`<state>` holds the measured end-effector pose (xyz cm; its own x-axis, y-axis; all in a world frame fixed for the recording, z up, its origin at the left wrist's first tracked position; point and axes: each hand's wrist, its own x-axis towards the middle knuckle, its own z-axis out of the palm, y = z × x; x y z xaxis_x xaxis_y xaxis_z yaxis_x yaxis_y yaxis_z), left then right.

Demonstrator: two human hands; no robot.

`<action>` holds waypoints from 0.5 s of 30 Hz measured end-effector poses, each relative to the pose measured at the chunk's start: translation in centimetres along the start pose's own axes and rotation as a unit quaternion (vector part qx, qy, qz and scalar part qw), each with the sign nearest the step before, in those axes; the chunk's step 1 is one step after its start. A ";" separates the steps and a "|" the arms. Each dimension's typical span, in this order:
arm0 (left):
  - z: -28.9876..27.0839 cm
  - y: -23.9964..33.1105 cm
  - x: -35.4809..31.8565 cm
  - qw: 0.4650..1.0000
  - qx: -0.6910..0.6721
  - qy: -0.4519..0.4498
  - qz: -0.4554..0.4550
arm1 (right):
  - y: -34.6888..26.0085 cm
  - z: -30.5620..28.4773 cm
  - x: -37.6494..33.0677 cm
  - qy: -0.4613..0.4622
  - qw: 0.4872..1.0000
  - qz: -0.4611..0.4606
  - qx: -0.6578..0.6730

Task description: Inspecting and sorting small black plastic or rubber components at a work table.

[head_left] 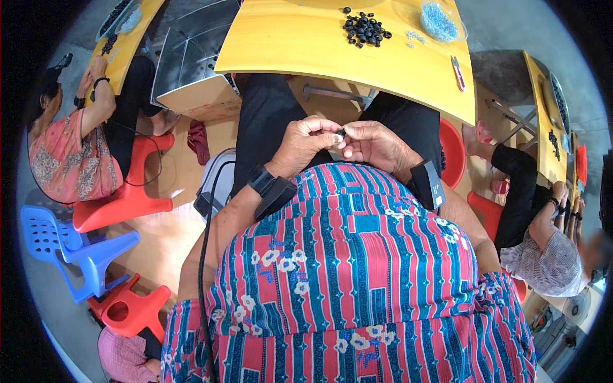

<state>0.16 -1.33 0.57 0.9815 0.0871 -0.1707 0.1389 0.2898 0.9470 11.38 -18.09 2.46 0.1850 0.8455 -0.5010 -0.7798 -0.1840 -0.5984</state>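
Note:
My left hand point(308, 147) and my right hand point(378, 144) meet above my lap, short of the table's near edge. Pinched between their fingertips is a small black part point(341, 133); the fingers cover most of it, and I cannot make out its exact kind. A heap of similar-looking small black parts point(366, 29) lies on the yellow table point(306, 48). To its right are a few tiny clear pieces point(415, 37) and a clear bowl point(462, 32) full of pale blue, see-through pieces. Thread snips point(458, 74) with a red handle rest by the table's right edge.
A metal-lined bin point(191, 51) stands left of the table, a red basin point(453, 156) right of my legs. Co-workers sit at tables on the left point(80, 150) and right point(543, 255). Red stools point(137, 191) and a blue chair point(83, 249) are at left. A black cable point(203, 287) runs along my left arm.

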 end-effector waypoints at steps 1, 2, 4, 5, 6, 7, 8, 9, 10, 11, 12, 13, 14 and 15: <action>-0.1 -0.2 0.0 0.999 0.026 0.008 0.019 | 0.1 -0.1 0.0 -0.001 1.000 0.000 0.001; -0.1 -0.3 0.0 0.998 0.052 0.015 0.038 | 0.2 -0.2 0.1 -0.006 1.000 -0.001 0.004; -0.2 -0.3 0.1 0.996 0.074 0.014 0.048 | 0.3 -0.3 0.2 -0.010 1.000 -0.003 0.008; -0.3 -0.3 0.1 0.994 0.097 0.014 0.058 | 0.4 -0.1 0.2 -0.009 1.000 -0.004 0.009; -0.3 -0.3 0.1 0.994 0.097 0.013 0.057 | 0.4 -0.1 0.2 -0.007 1.000 -0.006 0.010; -0.3 -0.3 0.1 0.993 0.104 0.010 0.059 | 0.5 -0.2 0.2 -0.007 1.000 -0.006 0.011; -0.3 -0.3 0.2 0.992 0.111 0.007 0.060 | 0.5 -0.4 0.2 -0.016 1.000 -0.007 0.007; -0.2 -0.2 0.2 0.992 0.112 0.007 0.060 | 0.5 -0.4 0.3 -0.025 1.000 -0.007 0.002; -0.1 -0.2 0.2 0.995 0.080 -0.002 0.053 | 0.5 -0.4 0.3 -0.025 1.000 -0.007 0.003; -0.1 -0.2 0.2 0.998 0.049 -0.012 0.046 | 0.6 -0.2 0.3 -0.013 1.000 -0.006 0.004; -0.2 -0.4 0.3 0.998 0.049 -0.012 0.046 | 0.6 -0.1 0.3 0.000 1.000 -0.006 0.005; -0.3 -0.6 0.3 0.998 0.045 -0.016 0.048 | 0.6 -0.1 0.3 0.000 1.000 -0.006 0.005; -0.3 -0.7 0.4 0.998 0.041 -0.021 0.050 | 0.7 -0.1 0.4 -0.009 1.000 -0.006 0.013; -0.3 -0.7 0.5 0.998 0.041 -0.022 0.050 | 0.8 -0.2 0.4 -0.018 1.000 -0.007 0.020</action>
<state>0.48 -1.20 -0.25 0.9956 0.0691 -0.0640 0.0488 0.2026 0.9781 10.98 -18.00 1.69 0.1752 0.8654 -0.4694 -0.8003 -0.1525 -0.5798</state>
